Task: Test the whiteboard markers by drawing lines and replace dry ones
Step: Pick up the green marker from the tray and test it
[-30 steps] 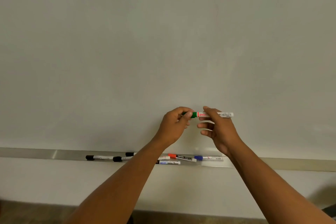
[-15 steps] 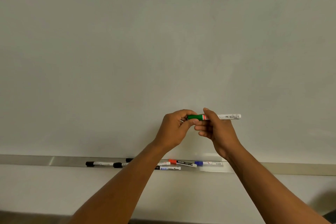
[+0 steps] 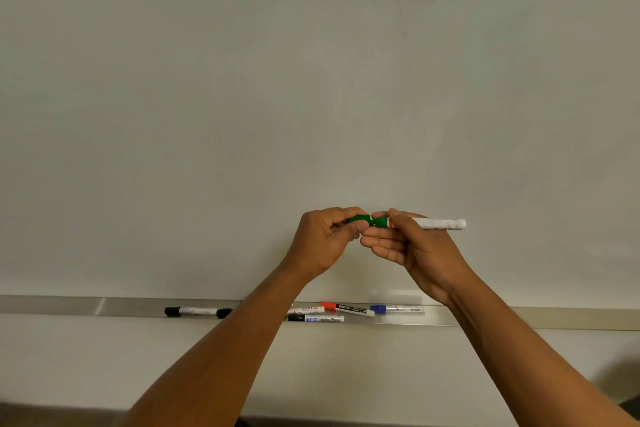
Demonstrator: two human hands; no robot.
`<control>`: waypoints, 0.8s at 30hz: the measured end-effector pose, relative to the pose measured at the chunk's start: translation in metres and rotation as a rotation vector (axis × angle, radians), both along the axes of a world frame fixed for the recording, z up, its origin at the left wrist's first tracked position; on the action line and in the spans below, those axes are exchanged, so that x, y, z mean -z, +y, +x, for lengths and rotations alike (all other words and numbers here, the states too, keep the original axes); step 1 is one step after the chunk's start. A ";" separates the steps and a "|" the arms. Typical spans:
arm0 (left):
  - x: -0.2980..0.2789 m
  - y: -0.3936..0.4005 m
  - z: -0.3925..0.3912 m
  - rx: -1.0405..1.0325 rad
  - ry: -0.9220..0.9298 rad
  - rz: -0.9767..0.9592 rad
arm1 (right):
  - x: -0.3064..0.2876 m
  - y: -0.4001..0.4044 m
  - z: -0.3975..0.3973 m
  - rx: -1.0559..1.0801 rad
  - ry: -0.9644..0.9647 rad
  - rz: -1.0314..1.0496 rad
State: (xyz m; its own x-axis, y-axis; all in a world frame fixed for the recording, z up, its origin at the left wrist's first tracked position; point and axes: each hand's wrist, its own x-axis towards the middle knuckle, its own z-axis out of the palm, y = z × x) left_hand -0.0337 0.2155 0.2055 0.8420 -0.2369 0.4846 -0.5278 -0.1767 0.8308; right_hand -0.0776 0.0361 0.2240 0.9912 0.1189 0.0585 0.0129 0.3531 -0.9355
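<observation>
Head view: both hands meet in front of the whiteboard [image 3: 311, 80], just above its tray [image 3: 104, 306]. The right hand [image 3: 420, 248] grips the white barrel of a green marker [image 3: 429, 223], thumb on top and fingers curled beneath, so the barrel's back end sticks out to the right. The left hand [image 3: 323, 241] pinches the marker's green cap [image 3: 360, 219] between thumb and fingertips. A narrow pale gap shows between the cap and the green collar of the barrel, so the cap looks partly pulled off, though whether it is fully free cannot be told.

The marker is light, stiff plastic, smooth enough to slip if held loosely. The barrel's middle is the sensible place to hold it, and the cap is best taken near its open end and pulled straight along the barrel; it probably releases with a small snap.

In the tray lie more markers: a black-capped marker [image 3: 192, 311] to the left, a red-capped marker [image 3: 346, 308] and a blue-capped marker [image 3: 396, 308] below the hands, and others partly hidden behind the left forearm. No drawn test line shows near the hands.
</observation>
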 end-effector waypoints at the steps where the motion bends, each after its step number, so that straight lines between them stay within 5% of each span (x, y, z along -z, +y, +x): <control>1: -0.002 -0.001 -0.001 0.000 0.012 -0.019 | -0.001 0.000 -0.001 0.022 -0.009 -0.038; 9: -0.008 -0.010 -0.005 -0.070 0.069 -0.175 | -0.006 -0.003 -0.003 0.230 -0.222 -0.242; 19: -0.014 -0.012 -0.001 -0.053 -0.030 -0.081 | -0.010 0.004 0.008 0.241 -0.470 -0.408; 24: -0.020 -0.004 0.005 -0.077 0.079 0.086 | -0.013 0.004 0.016 0.330 -0.674 -0.698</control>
